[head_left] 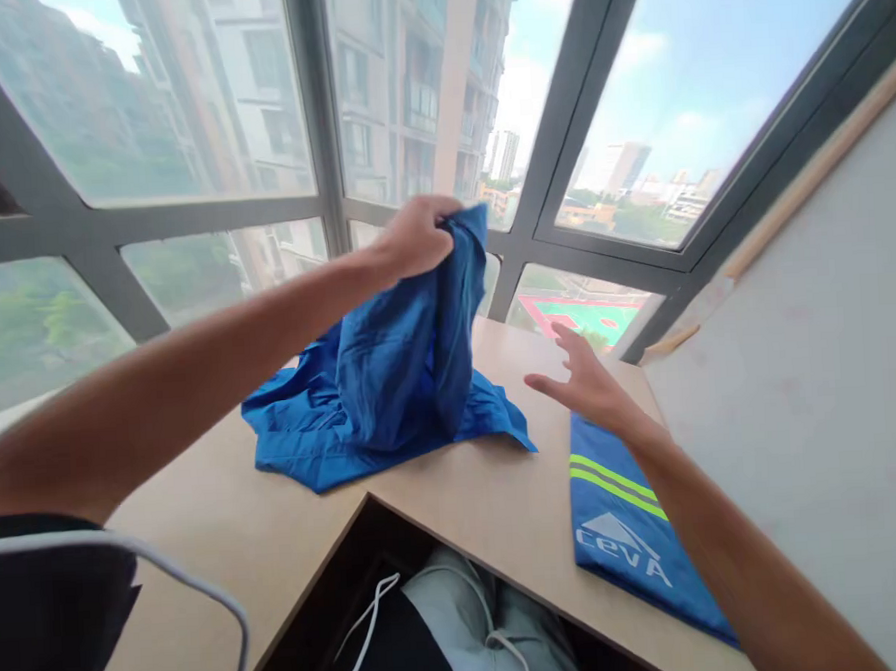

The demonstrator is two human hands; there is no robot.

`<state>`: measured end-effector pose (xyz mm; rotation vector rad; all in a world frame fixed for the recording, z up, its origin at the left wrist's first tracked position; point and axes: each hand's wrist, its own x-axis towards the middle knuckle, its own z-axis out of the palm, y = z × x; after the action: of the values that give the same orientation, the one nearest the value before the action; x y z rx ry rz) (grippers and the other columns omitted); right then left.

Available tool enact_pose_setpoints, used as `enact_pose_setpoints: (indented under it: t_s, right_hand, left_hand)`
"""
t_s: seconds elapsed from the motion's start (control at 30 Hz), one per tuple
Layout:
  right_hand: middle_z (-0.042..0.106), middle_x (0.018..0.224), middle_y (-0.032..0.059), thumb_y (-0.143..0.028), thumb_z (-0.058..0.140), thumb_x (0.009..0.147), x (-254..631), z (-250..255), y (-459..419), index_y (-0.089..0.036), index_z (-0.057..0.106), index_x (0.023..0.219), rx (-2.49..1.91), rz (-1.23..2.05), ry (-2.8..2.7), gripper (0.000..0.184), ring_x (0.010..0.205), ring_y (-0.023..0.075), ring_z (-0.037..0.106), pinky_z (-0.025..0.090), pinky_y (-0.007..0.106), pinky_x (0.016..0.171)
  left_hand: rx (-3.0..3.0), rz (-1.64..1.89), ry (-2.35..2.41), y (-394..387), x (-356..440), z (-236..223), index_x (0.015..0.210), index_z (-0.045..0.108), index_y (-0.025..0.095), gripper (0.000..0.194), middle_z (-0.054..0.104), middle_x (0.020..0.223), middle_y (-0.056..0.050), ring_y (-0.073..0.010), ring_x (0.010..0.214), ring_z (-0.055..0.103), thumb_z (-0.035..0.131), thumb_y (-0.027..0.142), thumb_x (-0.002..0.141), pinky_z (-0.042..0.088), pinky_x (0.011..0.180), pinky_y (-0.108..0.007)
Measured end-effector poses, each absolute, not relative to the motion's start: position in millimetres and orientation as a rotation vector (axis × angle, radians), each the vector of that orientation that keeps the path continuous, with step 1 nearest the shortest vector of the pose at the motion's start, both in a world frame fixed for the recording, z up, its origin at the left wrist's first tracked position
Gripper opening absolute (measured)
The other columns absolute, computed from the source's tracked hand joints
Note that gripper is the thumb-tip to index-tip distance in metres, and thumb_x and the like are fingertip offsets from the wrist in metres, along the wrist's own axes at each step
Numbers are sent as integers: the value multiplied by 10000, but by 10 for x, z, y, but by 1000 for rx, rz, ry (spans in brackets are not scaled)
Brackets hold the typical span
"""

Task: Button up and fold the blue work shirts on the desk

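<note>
My left hand (422,239) is closed on a blue garment (397,378), lifting part of it above the desk. The rest of the cloth lies crumpled on the desktop below, its lower edge spread to both sides. To the right, my right hand (581,374) hangs in the air with thumb and fingers apart, holding nothing. Beneath my right forearm lies a folded blue garment (614,507) with yellow-green stripes and white "CEVA" lettering. My right arm hides part of it.
The pale wooden desk (189,549) has a cut-out at its front, where my legs show. Window frames (323,112) surround the desk at the back and left, and a white wall (810,357) stands at the right. A white cable (182,580) crosses the lower left.
</note>
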<state>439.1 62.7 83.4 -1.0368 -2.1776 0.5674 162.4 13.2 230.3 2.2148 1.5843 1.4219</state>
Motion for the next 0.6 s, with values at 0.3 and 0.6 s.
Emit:
enact_pose_setpoints:
  t_s: [0.3, 0.6]
  right_hand:
    - [710, 942, 67, -367, 804, 621, 3757, 800, 642, -144, 660, 996, -970, 1196, -1645, 459, 945, 279, 664, 561, 414, 858]
    - [602, 728, 10, -211, 559, 613, 4458, 94, 1261, -241, 475, 811, -1305, 1354, -888, 217, 742, 185, 653, 614, 325, 735]
  left_hand:
    - [2408, 1088, 1254, 165, 2090, 1315, 1369, 531, 109, 663, 586, 1359, -126, -258, 1240, 561, 625, 194, 718, 427, 1075, -357]
    - [1699, 796, 2245, -697, 804, -181, 1211, 602, 70, 516, 675, 1051, -160, -295, 1001, 639, 560, 404, 820, 483, 935, -400]
